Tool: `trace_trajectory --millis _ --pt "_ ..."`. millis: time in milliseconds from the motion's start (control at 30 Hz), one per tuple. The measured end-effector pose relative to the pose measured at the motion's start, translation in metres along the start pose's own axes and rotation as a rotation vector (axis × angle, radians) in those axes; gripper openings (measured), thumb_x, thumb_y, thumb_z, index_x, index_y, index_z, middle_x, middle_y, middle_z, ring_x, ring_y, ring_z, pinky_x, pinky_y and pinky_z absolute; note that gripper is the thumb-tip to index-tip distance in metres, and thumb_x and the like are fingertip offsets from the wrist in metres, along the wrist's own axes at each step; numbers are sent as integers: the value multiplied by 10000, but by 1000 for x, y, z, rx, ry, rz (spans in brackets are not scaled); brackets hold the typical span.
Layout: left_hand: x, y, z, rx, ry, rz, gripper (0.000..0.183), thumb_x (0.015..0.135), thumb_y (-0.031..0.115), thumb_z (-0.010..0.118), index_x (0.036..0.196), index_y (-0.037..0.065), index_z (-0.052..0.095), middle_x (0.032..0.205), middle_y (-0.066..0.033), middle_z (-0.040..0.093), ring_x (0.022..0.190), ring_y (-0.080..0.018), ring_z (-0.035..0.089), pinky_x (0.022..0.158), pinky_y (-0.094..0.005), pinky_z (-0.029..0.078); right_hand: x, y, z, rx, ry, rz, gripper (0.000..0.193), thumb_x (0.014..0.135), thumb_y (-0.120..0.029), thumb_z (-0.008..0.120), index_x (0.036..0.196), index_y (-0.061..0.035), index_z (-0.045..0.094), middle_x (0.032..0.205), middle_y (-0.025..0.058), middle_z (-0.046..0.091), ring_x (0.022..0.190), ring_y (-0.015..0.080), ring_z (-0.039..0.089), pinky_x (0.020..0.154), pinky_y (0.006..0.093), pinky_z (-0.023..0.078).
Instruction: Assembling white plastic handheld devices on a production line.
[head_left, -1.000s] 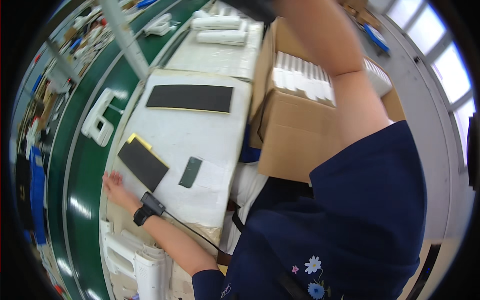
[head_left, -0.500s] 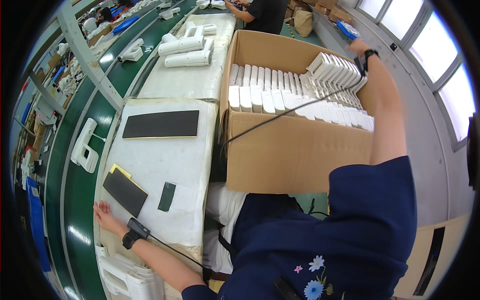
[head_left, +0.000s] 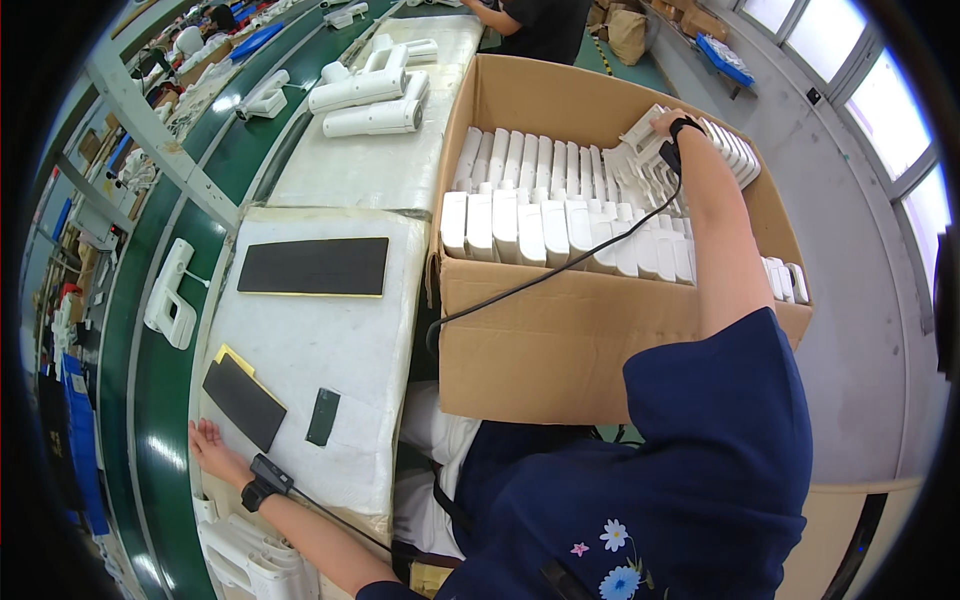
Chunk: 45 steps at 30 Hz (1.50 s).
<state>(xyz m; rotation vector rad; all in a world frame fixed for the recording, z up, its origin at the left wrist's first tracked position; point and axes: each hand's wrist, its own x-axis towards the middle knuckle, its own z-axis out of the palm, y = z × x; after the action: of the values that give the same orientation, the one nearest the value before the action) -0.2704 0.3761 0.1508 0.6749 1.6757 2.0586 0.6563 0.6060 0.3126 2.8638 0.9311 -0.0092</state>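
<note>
My right hand is inside the cardboard box, its fingers closed on the top of a white plastic shell in the back right row. Its fingertips are partly hidden. Many similar white shells stand packed on edge in the box. At the left edge of the padded white table, my left hand lies palm up, fingers apart, holding nothing. Near it is a dark foam sheet with yellow backing. A long dark foam strip and a small dark green rectangle also lie there.
Left of the table runs a green conveyor carrying white handheld devices. More white devices lie on the far table, and white housings sit below my left forearm. A black cable crosses the box. Another person stands beyond it.
My right hand has come left and down from above the box's right side onto the shells. The view has shifted slightly; my left hand stays open at the table edge.
</note>
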Motion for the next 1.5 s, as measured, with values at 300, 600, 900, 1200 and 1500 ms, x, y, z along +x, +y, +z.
trace_trajectory --millis 300,600,900,1200,1500 --pt "2 -2 -2 -22 -9 2 408 1005 280 517 1259 -39 532 1063 -109 581 976 -180 567 911 -311 471 4 -7 3 -6 71 39 836 758 -543 667 1426 -100 428 1509 227 298 1418 403 226 1123 537 229" --pt "5 -5 -3 -41 2 5 398 1007 274 511 1251 -40 538 1051 -102 584 964 -182 573 895 -306 477 -8 -21 -15 279 -162 -486 914 572 -618 790 1185 42 636 1278 235 572 1214 321 528 1012 377 409" --pt "-42 80 51 86 11 83 380 1010 315 494 1280 53 547 1138 -81 613 1017 -191 579 895 -344 442 -85 -57 -30 302 -203 -968 705 594 -451 793 1150 -58 608 1012 137 662 921 241 634 813 323 499" --pt "-132 229 97 -98 -372 168 394 994 235 521 1286 -30 528 1184 -137 606 1018 -183 598 884 -305 464 -202 -103 -172 376 368 -1503 642 689 -302 770 1231 -50 536 1137 117 592 1053 227 565 928 325 435" --pt "-152 284 103 -506 -899 -391 1163 800 605 677 1489 -20 -21 1485 -348 81 1375 -475 198 1047 -611 332 -458 -195 -233 756 564 -1986 572 808 -172 751 1321 -65 520 1217 152 611 1082 196 603 896 301 493"
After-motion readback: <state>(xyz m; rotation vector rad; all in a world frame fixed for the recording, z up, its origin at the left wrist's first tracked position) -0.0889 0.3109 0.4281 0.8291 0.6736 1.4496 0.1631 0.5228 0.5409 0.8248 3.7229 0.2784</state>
